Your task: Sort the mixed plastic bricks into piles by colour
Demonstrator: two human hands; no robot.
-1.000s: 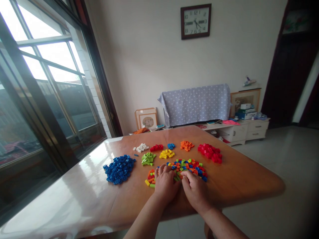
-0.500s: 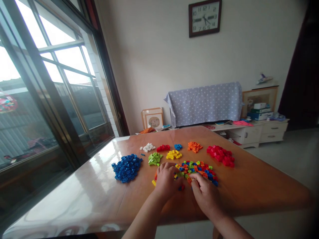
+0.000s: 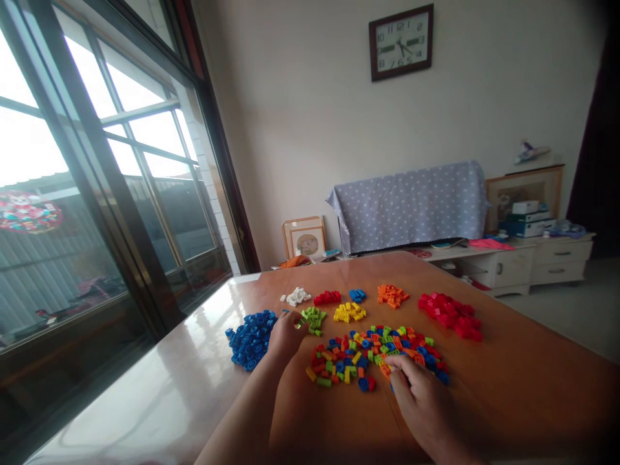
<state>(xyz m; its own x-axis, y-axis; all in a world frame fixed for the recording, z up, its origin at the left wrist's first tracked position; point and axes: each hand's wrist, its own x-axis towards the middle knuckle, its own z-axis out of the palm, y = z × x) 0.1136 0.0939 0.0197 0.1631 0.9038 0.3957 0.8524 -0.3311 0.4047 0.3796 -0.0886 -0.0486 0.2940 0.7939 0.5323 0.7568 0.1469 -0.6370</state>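
Observation:
My left hand [image 3: 287, 334] is at the near left edge of the light green brick pile [image 3: 314, 319], its fingers bent; a green toy brick [image 3: 300, 323] shows between thumb and fingers. Close to its left side lies the big pile of blue round bricks [image 3: 250, 339]. My right hand [image 3: 420, 391] rests at the near edge of the mixed heap of coloured bricks [image 3: 361, 358], thumb and index finger pinched together. Orange pieces lie right by those fingertips; what the pinch holds is hidden.
Beyond the heap are single-colour piles: white [image 3: 297, 296], red [image 3: 327, 298], small blue [image 3: 357, 296], yellow [image 3: 349, 312] and orange [image 3: 392, 296]. Larger red bricks [image 3: 450, 315] lie at the right. All sit on a glossy wooden table [image 3: 513, 374].
My left hand has moved left and away from me, from the mixed heap to the green pile. The right hand stays at the heap. The camera view has shifted slightly.

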